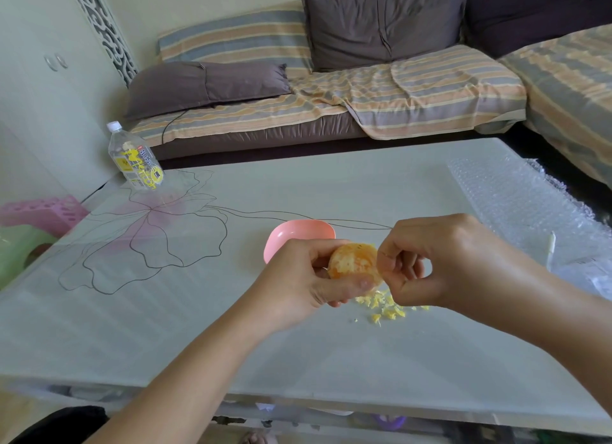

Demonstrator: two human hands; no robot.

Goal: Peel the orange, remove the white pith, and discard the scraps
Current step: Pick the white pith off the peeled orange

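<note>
A peeled orange (354, 261), flecked with white pith, is held above small yellowish pith scraps (385, 306) scattered below.

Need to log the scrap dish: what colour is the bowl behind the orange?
Pink, plain with no pattern: the bowl shows best in the head view.

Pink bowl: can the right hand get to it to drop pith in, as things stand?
Probably yes. The pink bowl sits open on the table just beyond the orange; nothing lies between it and the right hand, which is pinching at the fruit.

Glossy glass table (231, 327), smooth plastic bowl (291, 233)
</note>
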